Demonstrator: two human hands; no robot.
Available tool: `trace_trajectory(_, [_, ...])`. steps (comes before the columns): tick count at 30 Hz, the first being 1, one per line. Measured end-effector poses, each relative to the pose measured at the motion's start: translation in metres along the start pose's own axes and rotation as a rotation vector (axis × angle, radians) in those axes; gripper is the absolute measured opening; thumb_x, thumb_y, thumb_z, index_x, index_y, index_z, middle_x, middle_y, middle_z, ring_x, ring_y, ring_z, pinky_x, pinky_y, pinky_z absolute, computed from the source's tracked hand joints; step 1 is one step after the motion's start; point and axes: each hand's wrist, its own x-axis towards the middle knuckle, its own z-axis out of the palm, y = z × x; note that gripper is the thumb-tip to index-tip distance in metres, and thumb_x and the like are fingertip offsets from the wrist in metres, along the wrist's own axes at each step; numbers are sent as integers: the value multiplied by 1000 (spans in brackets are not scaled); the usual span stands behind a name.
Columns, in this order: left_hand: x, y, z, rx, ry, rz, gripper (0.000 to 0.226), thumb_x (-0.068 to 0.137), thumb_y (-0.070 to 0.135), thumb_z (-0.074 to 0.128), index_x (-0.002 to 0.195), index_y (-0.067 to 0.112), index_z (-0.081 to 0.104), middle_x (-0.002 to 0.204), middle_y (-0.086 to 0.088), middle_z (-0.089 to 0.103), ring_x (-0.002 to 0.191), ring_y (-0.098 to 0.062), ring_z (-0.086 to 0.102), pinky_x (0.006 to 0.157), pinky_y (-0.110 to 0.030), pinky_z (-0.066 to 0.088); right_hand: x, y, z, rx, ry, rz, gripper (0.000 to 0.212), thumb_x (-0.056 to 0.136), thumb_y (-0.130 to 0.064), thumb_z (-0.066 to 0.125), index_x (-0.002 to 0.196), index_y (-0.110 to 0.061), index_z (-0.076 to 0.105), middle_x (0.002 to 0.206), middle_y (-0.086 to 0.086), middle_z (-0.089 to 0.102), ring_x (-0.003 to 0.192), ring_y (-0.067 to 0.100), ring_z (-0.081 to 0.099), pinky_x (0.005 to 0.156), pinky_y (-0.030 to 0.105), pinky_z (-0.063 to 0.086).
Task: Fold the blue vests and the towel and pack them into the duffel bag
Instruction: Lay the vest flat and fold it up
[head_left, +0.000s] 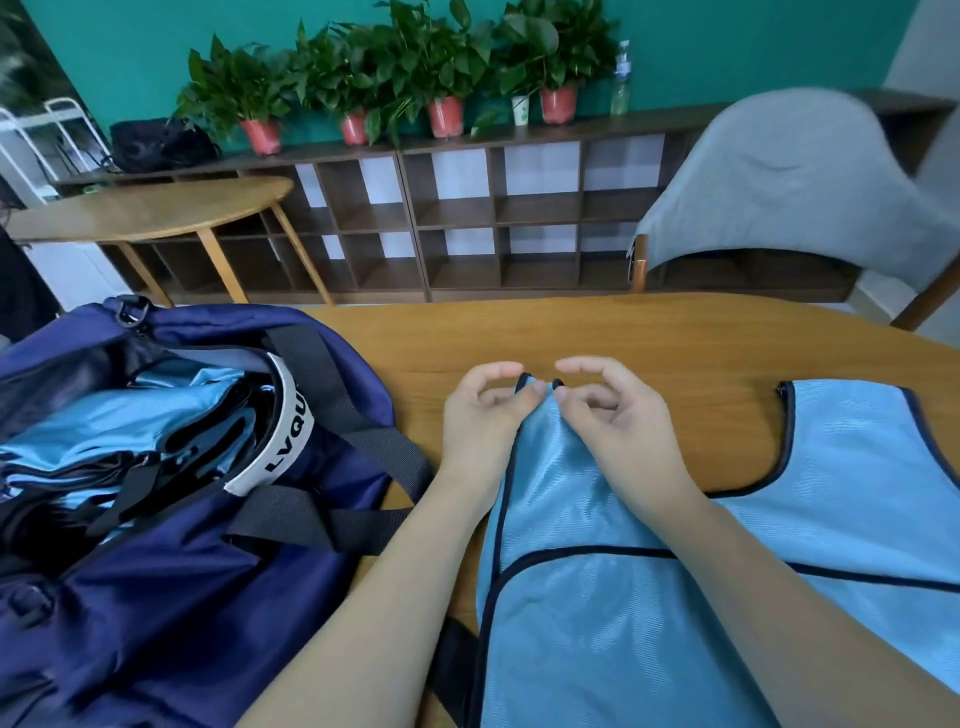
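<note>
While a light blue vest (649, 597) with dark trim lies spread on the wooden desk (649, 338), both hands meet at the tip of its left shoulder strap. The left hand (480, 421) pinches the strap end between thumb and fingers, its grip closed on the fabric. The right hand (618, 421) pinches the same strap end just beside it, fingers curled. To the left, touching the vest's edge, a navy duffel bag (171, 597) stands unzipped on the desk, with folded blue vests (104, 415) stacked inside. A grey chair (795, 182) stands behind the desk.
</note>
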Motion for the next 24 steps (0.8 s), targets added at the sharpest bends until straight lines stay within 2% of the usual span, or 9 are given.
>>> trace_trajectory(3, [3,-4,-2,122,89,134,8,91,16,73,97,21,74,75,0,73,63,-7,62,62,-23,50,2,4,-1,-67,26,12,18,96,-12,64,97,-26,75,74,-10,71,60,7,57,61,25,48])
trace_trajectory(6, [6,-11,-3,303,125,247,13,94,15,66,95,25,75,67,7,68,53,1,52,55,-15,41,-2,3,1,-87,52,-43,17,93,-5,64,94,-19,75,68,-14,67,51,1,51,51,19,42])
trace_trajectory(12, [6,-12,-4,580,154,418,13,98,18,62,106,18,72,82,7,71,70,-1,63,65,-6,41,-5,4,3,-180,93,-231,17,88,-2,68,89,-18,74,74,-6,68,58,11,57,52,25,47])
trace_trajectory(15, [5,-13,-3,610,106,437,15,97,24,67,107,15,72,81,7,71,74,-4,64,66,-4,42,-6,3,2,-204,109,-272,17,89,-3,69,89,-19,75,75,-1,69,57,18,58,51,26,48])
trace_trajectory(19, [7,-14,-4,686,55,413,21,95,31,69,112,18,72,82,9,70,74,-5,65,71,-15,51,-3,8,1,-188,66,-187,16,93,-11,67,93,-26,74,74,-8,68,52,24,52,48,34,43])
trace_trajectory(22, [5,-12,-3,604,86,469,13,96,23,67,106,21,75,82,11,73,76,-3,67,74,-20,52,2,13,-2,-292,12,-130,13,96,-27,64,101,-33,75,66,-7,64,46,20,43,47,32,38])
trace_trajectory(24, [3,-11,-3,511,108,485,14,98,22,63,105,22,75,74,14,71,67,-4,64,68,-17,49,3,14,-2,-334,44,-141,15,97,-28,62,101,-31,76,76,-15,68,54,15,52,53,25,43])
